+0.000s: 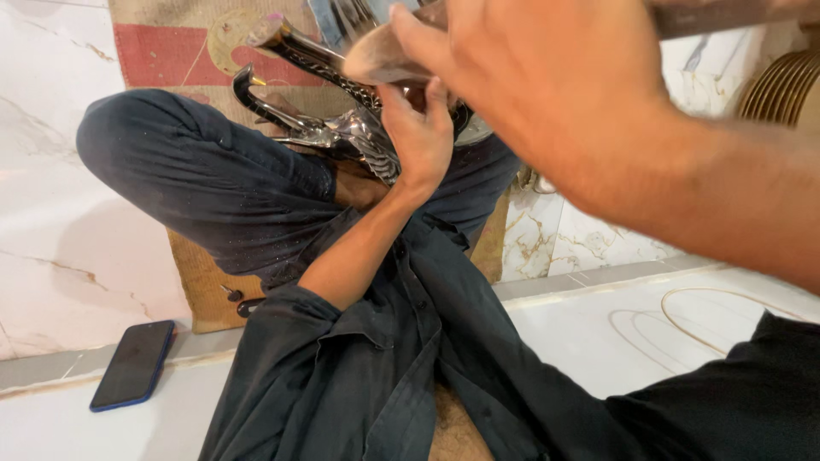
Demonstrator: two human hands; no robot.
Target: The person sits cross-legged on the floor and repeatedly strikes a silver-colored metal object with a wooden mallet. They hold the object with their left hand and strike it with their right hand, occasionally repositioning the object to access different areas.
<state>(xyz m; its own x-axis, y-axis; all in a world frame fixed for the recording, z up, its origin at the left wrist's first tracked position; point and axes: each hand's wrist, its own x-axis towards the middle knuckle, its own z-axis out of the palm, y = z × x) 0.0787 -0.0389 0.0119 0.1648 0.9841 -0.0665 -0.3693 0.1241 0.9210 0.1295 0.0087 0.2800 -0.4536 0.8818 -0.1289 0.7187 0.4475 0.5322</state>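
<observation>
My left hand [420,135] reaches forward over my crossed legs and grips a shiny metal ornament [318,128] shaped like long-necked birds, with dark curved necks and silver feathered bodies. The ornament rests against my knee in dark trousers [205,179]. My right hand [547,81] is raised close to the camera, large and blurred, closed around a brown handle [717,15] that runs off to the upper right. The end of that tool is out of view. The right hand covers part of the ornament.
I sit on a woven mat [158,43] with a red band, laid on a white marble floor [51,230]. A dark phone [132,364] lies at the lower left. Stacked brass discs [781,85] stand at the right edge. Small dark parts [237,299] lie on the mat.
</observation>
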